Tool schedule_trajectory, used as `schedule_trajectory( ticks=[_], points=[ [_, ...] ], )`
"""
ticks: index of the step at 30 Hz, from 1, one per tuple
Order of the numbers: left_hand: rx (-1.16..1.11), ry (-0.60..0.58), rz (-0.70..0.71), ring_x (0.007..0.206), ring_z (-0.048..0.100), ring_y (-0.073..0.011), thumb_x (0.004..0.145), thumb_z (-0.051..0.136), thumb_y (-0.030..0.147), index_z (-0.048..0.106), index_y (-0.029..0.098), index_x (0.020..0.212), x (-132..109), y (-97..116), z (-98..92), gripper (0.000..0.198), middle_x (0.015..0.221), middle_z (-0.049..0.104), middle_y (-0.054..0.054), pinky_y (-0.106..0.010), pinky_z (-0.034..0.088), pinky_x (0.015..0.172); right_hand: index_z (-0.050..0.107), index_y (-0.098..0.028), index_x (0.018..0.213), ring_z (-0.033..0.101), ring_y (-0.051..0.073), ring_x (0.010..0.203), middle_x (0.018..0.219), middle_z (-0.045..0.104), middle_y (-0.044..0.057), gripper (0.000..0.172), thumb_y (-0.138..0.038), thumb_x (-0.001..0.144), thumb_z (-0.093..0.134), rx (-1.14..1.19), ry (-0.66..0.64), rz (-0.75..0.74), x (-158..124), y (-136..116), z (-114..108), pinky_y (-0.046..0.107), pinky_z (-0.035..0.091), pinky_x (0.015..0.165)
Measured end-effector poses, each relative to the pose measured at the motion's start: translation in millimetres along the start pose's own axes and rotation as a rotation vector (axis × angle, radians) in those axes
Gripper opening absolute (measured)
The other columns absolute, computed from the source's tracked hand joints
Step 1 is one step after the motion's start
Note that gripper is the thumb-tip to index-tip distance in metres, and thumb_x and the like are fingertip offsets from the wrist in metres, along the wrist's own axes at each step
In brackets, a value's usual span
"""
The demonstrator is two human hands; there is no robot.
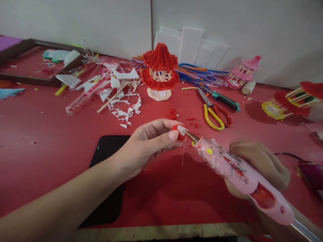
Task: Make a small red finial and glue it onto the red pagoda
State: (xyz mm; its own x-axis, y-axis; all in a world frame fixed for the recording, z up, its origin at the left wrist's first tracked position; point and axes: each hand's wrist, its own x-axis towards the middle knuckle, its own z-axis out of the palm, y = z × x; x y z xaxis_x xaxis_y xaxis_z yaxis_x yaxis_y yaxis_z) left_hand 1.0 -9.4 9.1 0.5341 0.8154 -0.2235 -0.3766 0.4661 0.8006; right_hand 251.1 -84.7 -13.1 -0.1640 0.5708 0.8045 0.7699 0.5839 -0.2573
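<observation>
Over the red worktop [50, 144], toward its front edge, the right hand [259, 164] is clenched round a pink glue gun [237, 173], its nozzle touching a small red piece [180, 135] pinched by the fingers of the left hand [148, 143]. The piece looks light and crushable, best held gently by its sides, clear of the glue.

A red-roofed pagoda model [160, 75] stands far on the red table [50, 134], with white foam sheets [189, 45] leaning on the wall behind it. Left of it lie white scraps [124, 112] and a wooden frame [30, 80]; right of it are coloured sticks [202, 74], scissors [214, 116] (yellow and red handles) and a tipped pink pagoda [242, 72]. A black phone [107, 153] lies by the table's near edge, left of centre.
</observation>
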Motion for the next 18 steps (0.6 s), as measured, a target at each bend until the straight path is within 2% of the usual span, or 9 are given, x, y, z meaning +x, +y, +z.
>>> schedule_trajectory(
  ticks=[3, 7, 13, 18],
  points=[
    [-0.049, 0.017, -0.042, 0.08, 0.074, -0.0135, 0.073, 0.087, 0.029, 0.077, 0.02, 0.089, 0, 0, -1.3, 0.021, 0.092, 0.078, -0.002, -0.023, 0.061, 0.083, 0.063, -0.019, 0.088, 0.061, 0.02, 0.065, 0.076, 0.06, 0.003, 0.018, -0.005, 0.077, 0.063, -0.036, 0.003, -0.063, 3, -2, 1, 0.036, 0.051, 0.06],
    [-0.121, -0.009, -0.064, 0.077, 0.075, -0.0124, 0.074, 0.086, 0.025, 0.079, 0.018, 0.088, 0, 1, -2.1, 0.018, 0.088, 0.078, -0.002, -0.019, 0.062, 0.08, 0.065, -0.017, 0.091, 0.063, 0.02, 0.067, 0.075, 0.062, 0.004, 0.017, -0.006, 0.079, 0.063, -0.043, 0.007, -0.029, 9, -8, 3, 0.035, 0.052, 0.063],
    [-0.143, -0.062, -0.069, 0.084, 0.076, -0.0112, 0.076, 0.085, 0.021, 0.081, 0.019, 0.095, 0, 3, -1.4, 0.02, 0.091, 0.08, -0.001, -0.016, 0.061, 0.082, 0.066, -0.018, 0.099, 0.066, 0.02, 0.071, 0.081, 0.067, 0.006, 0.016, -0.011, 0.086, 0.058, -0.093, 0.012, -0.025, 13, -14, 6, 0.036, 0.054, 0.066],
    [-0.162, -0.092, -0.065, 0.085, 0.076, -0.0106, 0.077, 0.083, 0.018, 0.081, 0.02, 0.096, 0, 3, -1.0, 0.019, 0.094, 0.081, 0.0, -0.015, 0.061, 0.081, 0.065, -0.013, 0.099, 0.067, 0.022, 0.076, 0.086, 0.068, 0.01, 0.017, -0.008, 0.084, 0.062, -0.078, -0.041, -0.064, 11, -13, 5, 0.039, 0.055, 0.069]
  ],
)
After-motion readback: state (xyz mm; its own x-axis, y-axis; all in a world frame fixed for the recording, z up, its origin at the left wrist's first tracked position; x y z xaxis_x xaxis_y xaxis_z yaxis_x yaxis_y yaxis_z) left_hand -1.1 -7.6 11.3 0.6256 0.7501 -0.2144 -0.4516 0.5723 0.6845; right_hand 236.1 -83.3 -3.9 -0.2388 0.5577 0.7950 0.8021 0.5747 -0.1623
